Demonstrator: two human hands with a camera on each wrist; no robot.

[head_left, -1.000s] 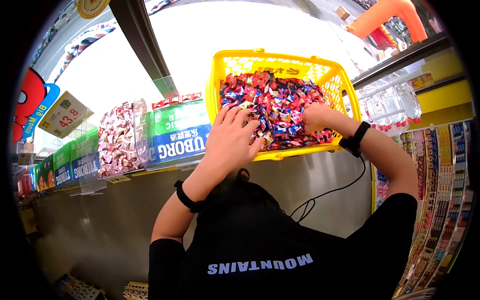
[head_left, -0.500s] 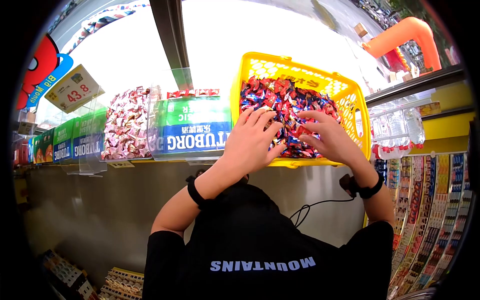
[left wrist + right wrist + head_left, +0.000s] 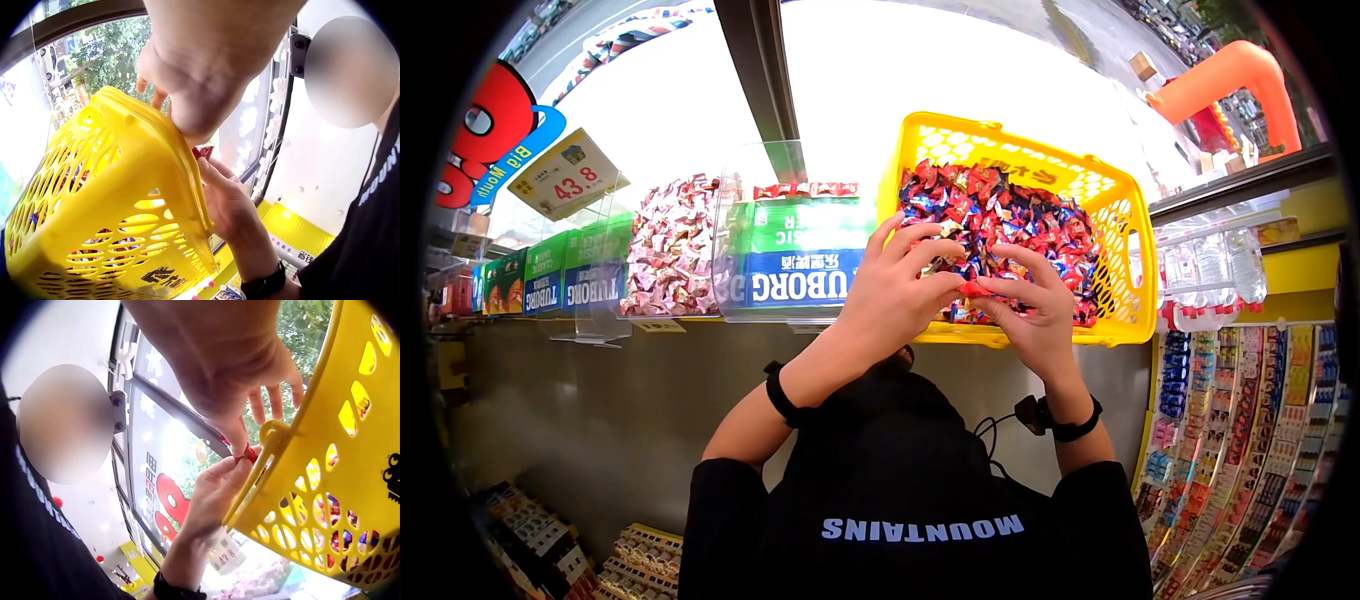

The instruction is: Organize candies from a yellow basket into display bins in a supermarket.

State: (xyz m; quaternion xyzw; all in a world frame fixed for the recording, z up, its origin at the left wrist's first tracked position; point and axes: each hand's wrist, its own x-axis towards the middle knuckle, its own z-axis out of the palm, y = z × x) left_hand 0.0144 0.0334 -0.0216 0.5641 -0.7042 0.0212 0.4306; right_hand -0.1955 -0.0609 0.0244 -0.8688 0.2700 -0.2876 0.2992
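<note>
1. Since the earlier frame, our right hand point(image 3: 1040, 315) has come in close to our left hand point(image 3: 890, 300), and we now see a red sweet point(image 3: 973, 289) between them.
2. Both hands pinch it, fingertips together—neither is nearer.
3. We judge its long axis to run left to right, from one hand to the other.
4. It lies above the near side of the yellow basket point(image 3: 1135, 330), over the wrapped sweets point(image 3: 975, 195).
5. Left of the basket, we see a green-and-blue box point(image 3: 800, 285).

A small, shiny red wrapped candy point(image 3: 973, 289) is held up near the rim of the yellow basket point(image 3: 1050, 336), above heaped red-and-blue candies point(image 3: 1077, 232)
</note>
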